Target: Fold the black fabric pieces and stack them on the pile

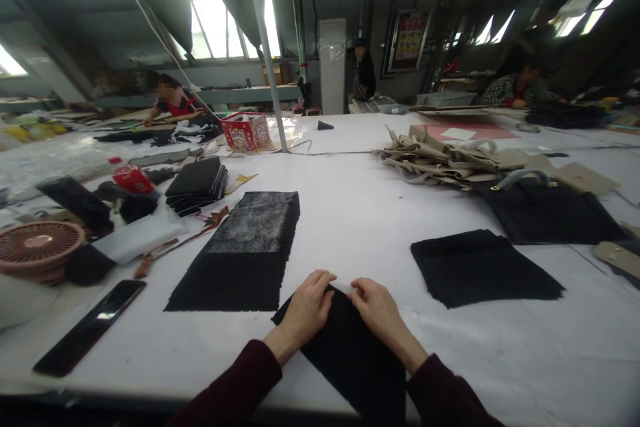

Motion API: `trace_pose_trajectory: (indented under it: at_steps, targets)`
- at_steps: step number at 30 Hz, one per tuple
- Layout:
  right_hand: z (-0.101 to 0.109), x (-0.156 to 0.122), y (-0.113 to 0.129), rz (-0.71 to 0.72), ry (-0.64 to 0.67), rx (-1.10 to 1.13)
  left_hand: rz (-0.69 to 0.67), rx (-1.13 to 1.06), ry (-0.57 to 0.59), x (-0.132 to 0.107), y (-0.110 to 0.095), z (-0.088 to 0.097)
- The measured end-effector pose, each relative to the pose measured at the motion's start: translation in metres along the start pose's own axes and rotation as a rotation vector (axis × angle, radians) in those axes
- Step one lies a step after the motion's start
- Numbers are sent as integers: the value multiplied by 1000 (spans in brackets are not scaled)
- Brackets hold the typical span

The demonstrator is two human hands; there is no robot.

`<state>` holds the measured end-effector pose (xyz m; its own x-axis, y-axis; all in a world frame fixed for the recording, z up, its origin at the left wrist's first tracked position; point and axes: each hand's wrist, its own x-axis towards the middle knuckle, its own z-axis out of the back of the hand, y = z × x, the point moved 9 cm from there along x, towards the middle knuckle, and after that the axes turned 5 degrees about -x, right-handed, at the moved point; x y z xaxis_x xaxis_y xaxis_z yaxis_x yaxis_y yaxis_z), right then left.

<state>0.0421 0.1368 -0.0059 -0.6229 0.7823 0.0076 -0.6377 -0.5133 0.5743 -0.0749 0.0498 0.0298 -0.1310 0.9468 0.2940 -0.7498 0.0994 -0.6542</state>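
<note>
A piece of black fabric (357, 353) lies in front of me, slanting down to the table's near edge. My left hand (310, 303) pinches its upper left edge, fingers curled with the thumb against them. Across from it, my right hand (377, 310) grips the upper right edge, its thumb and forefinger drawn together. To the left is a stack of black fabric pieces (230, 280), with a greyish speckled part (257, 220) over its far half. On the right rests another pile of black fabric (483, 267).
Left are a smartphone (90, 327), a pink fan (40, 247) and a stack of black pieces (197, 183). Beige strapped pieces (445, 153) and a black bag panel (553, 210) lie right. A pole (270, 47) rises beyond, near a red box (245, 131). Several people are farther back.
</note>
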Motion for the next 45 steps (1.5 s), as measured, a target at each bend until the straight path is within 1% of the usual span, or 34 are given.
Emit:
trace_pose_trajectory:
  at_steps: [2, 5, 8, 11, 15, 19, 24, 29, 34, 38, 41, 45]
  targets:
    - [-3, -7, 5, 45, -61, -57, -23, 66, 51, 4, 5, -3]
    - [-7, -18, 16, 205, -184, -193, -77, 189, 138, 1, 10, -13]
    - [-10, -26, 20, 341, -272, -263, -112, 283, 178, -5, 12, -19]
    - [-8, -32, 18, 418, -317, -264, -120, 324, 194, -6, 12, -20]
    - [-5, -40, 19, 483, -329, -287, -154, 339, 222, -6, 8, -21]
    - [-5, -48, 20, 514, -307, -334, -208, 369, 273, -9, 5, -23]
    - [-3, -54, 17, 518, -315, -363, -236, 436, 308, -10, 2, -26]
    - [-2, -58, 11, 497, -271, -345, -309, 546, 373, -12, -8, -36]
    - [0, -62, 7, 503, -252, -347, -311, 642, 402, -14, -15, -41]
    - [3, -67, 3, 519, -254, -354, -352, 658, 405, -14, -21, -44]
    - [5, -72, -1, 528, -248, -357, -387, 651, 425, -16, -22, -50]
    - [11, -79, -6, 525, -223, -371, -390, 660, 444, -19, -22, -56]
